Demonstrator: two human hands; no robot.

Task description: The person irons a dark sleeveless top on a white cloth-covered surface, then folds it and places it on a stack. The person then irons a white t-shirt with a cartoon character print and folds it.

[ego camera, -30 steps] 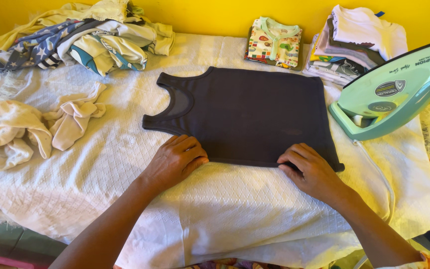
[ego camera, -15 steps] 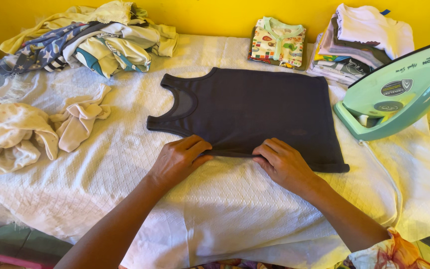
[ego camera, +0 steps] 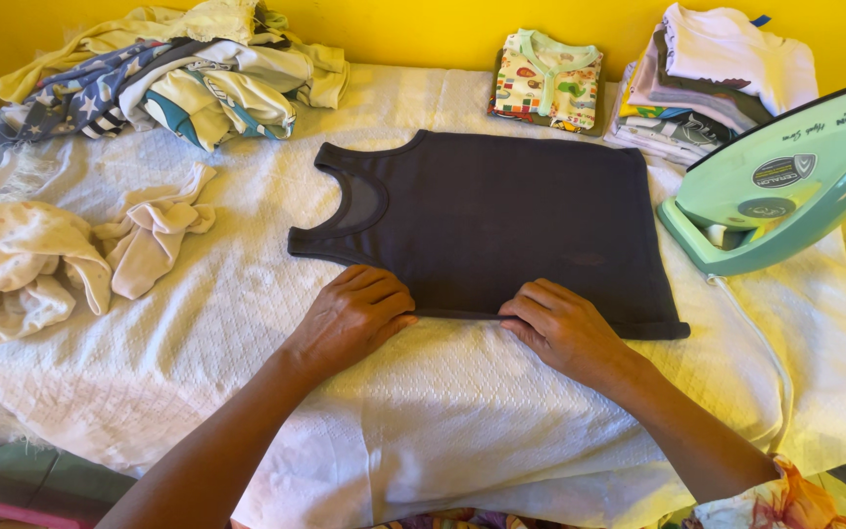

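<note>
Head view. Since the frame half a second earlier, your left hand [ego camera: 352, 315] has settled flatter against the near edge of the dark sleeveless top [ego camera: 487, 230], and your right hand [ego camera: 562, 328] has stayed close beside it on the same edge; a second ago it sat much farther toward the hem corner. The edge now reads as a straighter line, which suggests you are evening it out. Both hands press palm-down with fingers curled over the fabric edge, pinching or pressing it rather than lifting; neither hand is closed around anything else. The top lies flat, middle of the white textured cloth [ego camera: 443, 431]. Relative to the top: the mint-green iron [ego camera: 775, 186] stands to its right, two folded stacks [ego camera: 707, 88] behind it, rumpled clothes [ego camera: 168, 69] behind-left, and cream garments [ego camera: 41, 255] to its left.
</note>
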